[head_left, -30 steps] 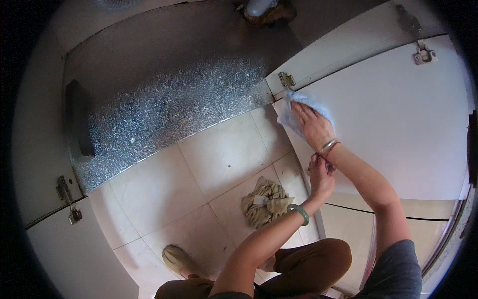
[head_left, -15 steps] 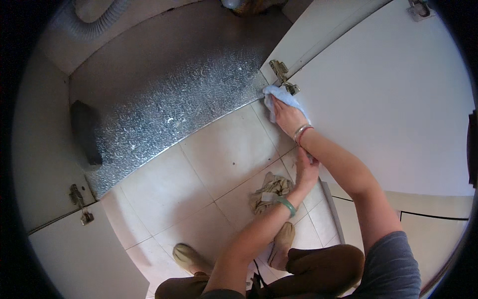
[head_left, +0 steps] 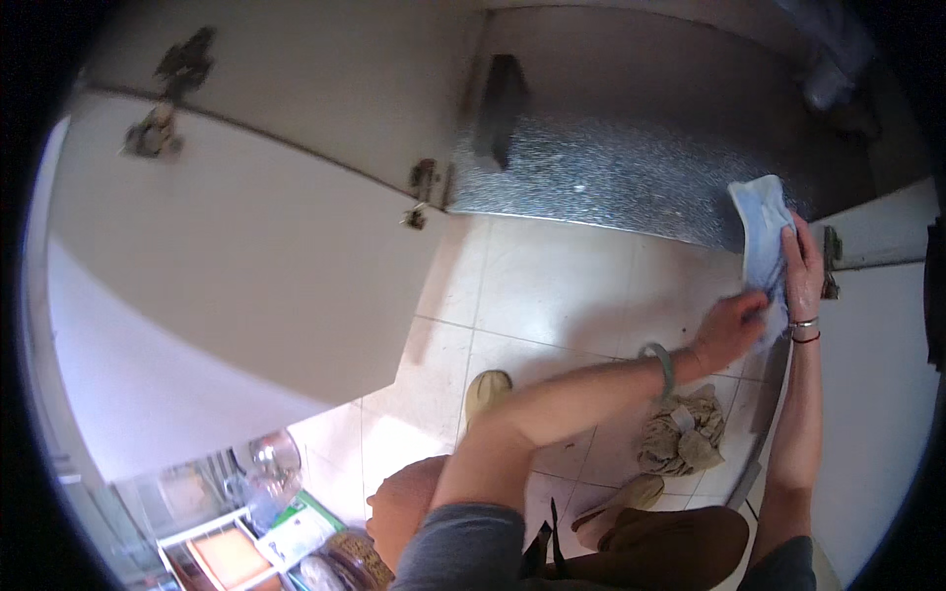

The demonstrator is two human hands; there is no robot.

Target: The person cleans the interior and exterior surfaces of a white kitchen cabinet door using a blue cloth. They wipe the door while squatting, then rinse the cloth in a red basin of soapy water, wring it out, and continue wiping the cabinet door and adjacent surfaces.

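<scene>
Pale-blue fabric cloth (head_left: 762,231) had moved off the brassy metal hinge (head_left: 833,245) — so it touched nothing there.
Right hand (head_left: 805,274) clamped the cloth — blurred left hand (head_left: 731,330), I could not tell its grip.

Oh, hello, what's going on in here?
A person is handling a light blue cloth in front of an open cabinet. Their right hand grips the cloth along its side; their left hand is at its lower part, too blurred to tell whether it grips. Beyond the cloth, a silvery textured sheet covers the cabinet's bottom. A rumpled beige cloth lies on the tiled floor near the person's foot.
</scene>
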